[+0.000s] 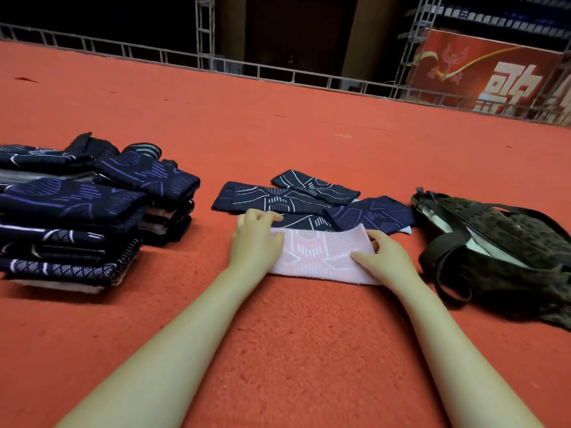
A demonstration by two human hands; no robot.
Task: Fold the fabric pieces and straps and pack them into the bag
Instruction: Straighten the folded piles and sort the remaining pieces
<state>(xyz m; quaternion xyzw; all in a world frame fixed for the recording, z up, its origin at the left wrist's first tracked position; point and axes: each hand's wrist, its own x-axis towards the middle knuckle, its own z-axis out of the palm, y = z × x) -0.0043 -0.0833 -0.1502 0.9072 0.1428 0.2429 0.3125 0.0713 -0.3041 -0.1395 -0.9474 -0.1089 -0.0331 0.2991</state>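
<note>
While most of the work looks done, judging by the tall stack [89, 211] of folded navy pieces at far left on the red carpet [293, 350], a few pieces are left to fold. Right of the stack, well apart from it, a small heap of loose navy strips [278, 196] lies unfolded, overlapping one another. Just in front of them sits the pink piece [321, 257], spread flat and touching the strips at its far edge.

The left hand [256, 239] rests on the pink piece's left end, fingers bent over the navy strip behind it; whether it pinches cloth or only presses down I cannot tell. The right hand [383, 257] lies on the right end, its fingers fairly straight on top and its thumb seemingly tucked under the lifted edge, so that grip looks clamped lightly on the pink piece, ready for a fold.

At far right lies the dark bag [494, 254], mouth open, straps [445, 261] trailing toward the person, something pale showing inside. As far as I can judge, the stack has not been packed, so the last folds and nearly all the packing remain.
</note>
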